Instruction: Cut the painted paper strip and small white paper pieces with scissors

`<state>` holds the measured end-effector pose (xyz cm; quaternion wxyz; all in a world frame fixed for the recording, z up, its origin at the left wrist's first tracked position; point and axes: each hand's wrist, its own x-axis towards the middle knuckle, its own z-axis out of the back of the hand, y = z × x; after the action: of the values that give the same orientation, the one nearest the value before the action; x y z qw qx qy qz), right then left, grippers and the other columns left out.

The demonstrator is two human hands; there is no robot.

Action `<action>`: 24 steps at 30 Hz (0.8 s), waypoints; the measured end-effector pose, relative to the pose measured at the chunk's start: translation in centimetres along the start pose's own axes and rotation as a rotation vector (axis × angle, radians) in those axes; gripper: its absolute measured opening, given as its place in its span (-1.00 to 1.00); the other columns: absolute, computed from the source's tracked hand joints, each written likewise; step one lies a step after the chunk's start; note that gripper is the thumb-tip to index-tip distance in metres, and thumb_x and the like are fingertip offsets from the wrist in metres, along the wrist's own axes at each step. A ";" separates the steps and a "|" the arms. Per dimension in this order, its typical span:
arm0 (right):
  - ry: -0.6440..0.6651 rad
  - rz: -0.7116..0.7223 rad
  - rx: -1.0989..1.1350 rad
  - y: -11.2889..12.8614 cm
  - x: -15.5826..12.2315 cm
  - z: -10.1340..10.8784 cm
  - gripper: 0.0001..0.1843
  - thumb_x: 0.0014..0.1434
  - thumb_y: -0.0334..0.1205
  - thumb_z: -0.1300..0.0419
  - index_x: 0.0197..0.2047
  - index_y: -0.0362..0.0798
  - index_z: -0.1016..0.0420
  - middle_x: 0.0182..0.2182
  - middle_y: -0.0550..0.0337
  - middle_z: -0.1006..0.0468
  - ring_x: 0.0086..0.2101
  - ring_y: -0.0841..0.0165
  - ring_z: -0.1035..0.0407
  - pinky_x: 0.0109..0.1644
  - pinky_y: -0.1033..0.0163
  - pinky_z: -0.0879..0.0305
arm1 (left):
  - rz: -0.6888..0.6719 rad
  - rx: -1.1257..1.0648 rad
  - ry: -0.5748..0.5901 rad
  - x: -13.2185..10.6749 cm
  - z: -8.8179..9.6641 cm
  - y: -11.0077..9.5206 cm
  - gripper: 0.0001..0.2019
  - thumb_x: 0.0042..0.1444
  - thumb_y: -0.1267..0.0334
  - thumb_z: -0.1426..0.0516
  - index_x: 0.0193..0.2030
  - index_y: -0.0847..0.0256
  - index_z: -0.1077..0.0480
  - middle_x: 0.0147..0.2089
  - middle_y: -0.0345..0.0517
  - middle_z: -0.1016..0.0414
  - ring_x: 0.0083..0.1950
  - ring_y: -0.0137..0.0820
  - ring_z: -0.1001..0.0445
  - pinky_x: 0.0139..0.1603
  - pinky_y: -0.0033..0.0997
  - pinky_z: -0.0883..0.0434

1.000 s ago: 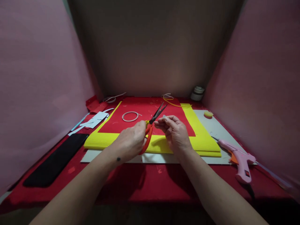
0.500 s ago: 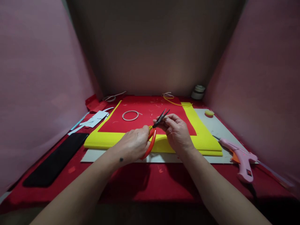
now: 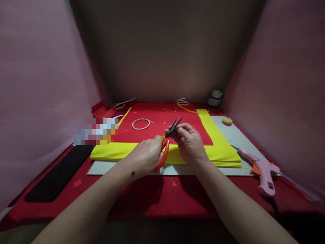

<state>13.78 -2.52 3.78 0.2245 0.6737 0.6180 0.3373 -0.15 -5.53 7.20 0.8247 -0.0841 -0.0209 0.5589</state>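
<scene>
My left hand (image 3: 146, 156) grips the red handles of a pair of scissors (image 3: 167, 140), whose dark blades point up and away, slightly apart. My right hand (image 3: 189, 142) is pinched right beside the blades, holding something small that I cannot make out between thumb and fingers. Both hands hover over a red foam sheet (image 3: 154, 127) lying on a yellow corrugated sheet (image 3: 220, 149), which rests on a grey board (image 3: 238, 137).
A white ring (image 3: 140, 124) lies on the red sheet. A pink glue gun (image 3: 261, 169) sits at the right, a black pad (image 3: 58, 176) at the left. A yellow-red disc (image 3: 226, 121), a small roll (image 3: 215, 98) and strips lie at the back. Pink walls enclose the sides.
The scissor blades have closed most of the way, and my right hand has drawn in against them. Both hands sit slightly nearer to each other than a second ago.
</scene>
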 end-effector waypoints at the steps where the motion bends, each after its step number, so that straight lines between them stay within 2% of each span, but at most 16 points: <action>1: 0.003 -0.002 -0.002 0.0 0.0 0.0 -0.90 0.02 -0.44 -0.14 -0.49 -0.11 -0.36 -0.53 0.24 -0.56 -0.43 0.36 -0.51 -0.14 0.10 -0.43 | -0.004 -0.003 -0.003 0.0 0.0 0.0 -0.92 0.10 0.25 0.11 -0.30 0.18 -0.13 -0.37 0.02 -0.46 -0.39 -0.21 -0.45 -0.50 -0.37 -0.12; 9: 0.049 -0.001 -0.038 0.0 0.4 0.5 -0.91 -0.03 -0.36 -0.22 -0.49 -0.08 -0.36 -0.55 0.28 -0.52 -0.41 0.36 -0.50 -0.12 0.09 -0.42 | -0.029 0.026 -0.005 -0.2 0.0 0.2 -0.94 0.10 0.26 0.12 -0.33 0.16 -0.08 -0.40 -0.02 -0.43 -0.40 -0.23 -0.44 -0.52 -0.39 -0.09; 14: 0.095 0.029 -0.171 0.6 0.6 1.0 -0.89 -0.03 -0.30 -0.25 -0.50 -0.08 -0.37 -0.55 0.28 -0.51 -0.45 0.39 -0.47 -0.18 0.14 -0.43 | -0.017 0.063 0.019 -0.3 0.4 0.4 -0.94 0.10 0.26 0.13 -0.34 0.15 -0.08 -0.40 -0.03 -0.43 -0.40 -0.23 -0.43 -0.52 -0.38 -0.09; 19: 0.148 0.000 -0.339 1.8 0.8 1.3 -0.85 -0.06 -0.25 -0.27 -0.50 -0.10 -0.38 -0.57 0.26 -0.51 -0.51 0.42 -0.44 -0.26 0.20 -0.42 | -0.034 0.085 0.013 -0.4 0.8 0.7 -0.92 0.12 0.24 0.12 -0.34 0.16 -0.11 -0.42 -0.05 -0.41 -0.44 -0.26 -0.39 -0.52 -0.39 -0.08; 24: 0.163 -0.039 -0.411 2.8 0.9 1.5 -0.81 -0.10 -0.21 -0.30 -0.51 -0.11 -0.39 -0.61 0.24 -0.50 -0.55 0.42 -0.43 -0.32 0.22 -0.41 | -0.052 0.127 0.025 -0.5 1.0 1.1 -0.93 0.10 0.30 0.09 -0.31 0.18 -0.16 -0.42 -0.05 -0.41 -0.46 -0.30 -0.36 -0.52 -0.41 -0.06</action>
<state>16.83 -1.80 4.99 0.3126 0.5723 0.5653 0.5052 -1.43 -5.50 8.01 0.8428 -0.0381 0.0229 0.5364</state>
